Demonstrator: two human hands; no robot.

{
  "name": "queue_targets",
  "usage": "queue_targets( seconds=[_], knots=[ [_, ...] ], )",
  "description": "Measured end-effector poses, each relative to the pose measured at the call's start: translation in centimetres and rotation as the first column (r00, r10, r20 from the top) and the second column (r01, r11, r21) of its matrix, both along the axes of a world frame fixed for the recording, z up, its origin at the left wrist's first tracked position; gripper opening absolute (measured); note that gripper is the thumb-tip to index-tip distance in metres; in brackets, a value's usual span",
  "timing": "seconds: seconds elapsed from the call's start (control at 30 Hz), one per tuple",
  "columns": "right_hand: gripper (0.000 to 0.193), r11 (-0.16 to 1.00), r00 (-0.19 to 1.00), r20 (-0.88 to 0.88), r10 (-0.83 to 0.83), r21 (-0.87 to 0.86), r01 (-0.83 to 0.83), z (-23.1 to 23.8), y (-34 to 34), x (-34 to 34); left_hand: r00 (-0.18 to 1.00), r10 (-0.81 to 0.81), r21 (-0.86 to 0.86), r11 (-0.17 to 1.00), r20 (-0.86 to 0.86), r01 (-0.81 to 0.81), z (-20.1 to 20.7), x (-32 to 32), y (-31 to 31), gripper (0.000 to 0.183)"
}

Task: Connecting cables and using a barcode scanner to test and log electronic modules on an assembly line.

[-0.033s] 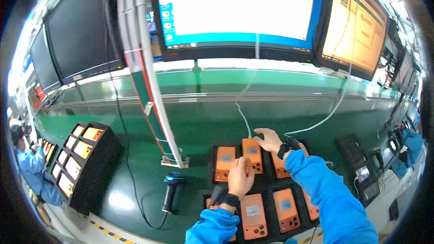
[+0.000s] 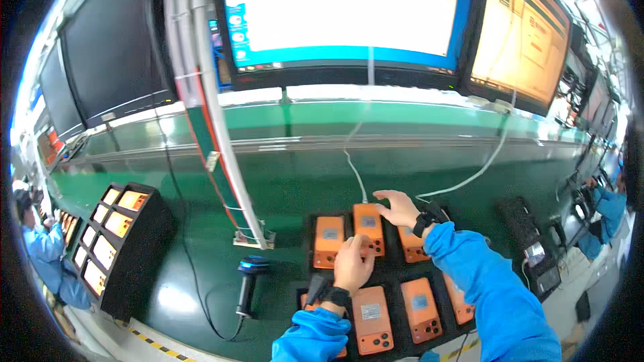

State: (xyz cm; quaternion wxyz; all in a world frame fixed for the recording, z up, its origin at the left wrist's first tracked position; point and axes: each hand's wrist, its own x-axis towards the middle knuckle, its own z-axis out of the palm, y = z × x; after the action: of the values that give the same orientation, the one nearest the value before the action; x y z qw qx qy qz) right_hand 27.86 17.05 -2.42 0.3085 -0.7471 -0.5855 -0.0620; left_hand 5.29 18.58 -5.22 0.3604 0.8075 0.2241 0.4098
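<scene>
An orange phone (image 2: 367,222), back side up with its camera end toward me, has a white cable (image 2: 356,174) at its far end. My left hand (image 2: 353,267) has its fingers curled onto the phone's near end, partly covering the cameras. At the far right corner, my right hand (image 2: 399,210) has its thumb by the phone's edge and its forefinger stretched out, apart from the thumb. Both wrists carry black bands. More orange phones, among them one on the left (image 2: 329,241) and one in front (image 2: 371,322), sit in black trays (image 2: 396,288). My right forearm hides part of them.
A handheld scanner (image 2: 248,288) with a black cord lies left of the trays. Farther left stands a tilted black rack (image 2: 144,248) of phones. A white post (image 2: 225,127) rises from the green bench. Monitors (image 2: 349,13) line the back. Co-workers in blue (image 2: 50,255) sit at both sides.
The whole view has shifted slightly, with things appearing a little farther left. Both hands keep their places at the phone.
</scene>
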Motion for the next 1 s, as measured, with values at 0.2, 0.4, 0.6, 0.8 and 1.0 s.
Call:
queue_targets(
  seconds=[0.2,0.4,0.6,0.8,1.0],
  knots=[
    [0.026,0.964,0.983,0.096,0.158,-0.231,-0.132,7.5,-14.1,-4.3,0.949,-0.219,0.141,0.957,-0.228,0.255,0.9,-0.4,-0.5,0.014],
    [0.038,0.943,0.919,0.294,-0.263,-0.124,0.309,6.0,-26.5,-0.4,0.904,-0.277,0.028,0.953,-0.325,0.302,1.6,-0.5,-0.7,0.012],
    [0.064,0.758,0.716,-0.248,-0.652,-0.207,0.618,-3.4,-36.5,4.8,0.915,-0.289,0.015,0.952,-0.283,0.306,1.8,0.4,-1.1,0.011],
    [0.048,0.899,0.201,-0.938,-0.284,-0.187,0.397,-3.3,-34.6,3.7,0.916,-0.267,-0.015,0.961,-0.297,0.276,1.9,-0.1,-1.0,0.008],
    [0.028,0.949,0.22,-0.946,-0.238,-0.179,0.259,-2.8,-33.8,3.5,0.915,-0.249,0.027,0.962,-0.318,0.271,1.9,-0.4,-1.6,0.008]
  ],
)
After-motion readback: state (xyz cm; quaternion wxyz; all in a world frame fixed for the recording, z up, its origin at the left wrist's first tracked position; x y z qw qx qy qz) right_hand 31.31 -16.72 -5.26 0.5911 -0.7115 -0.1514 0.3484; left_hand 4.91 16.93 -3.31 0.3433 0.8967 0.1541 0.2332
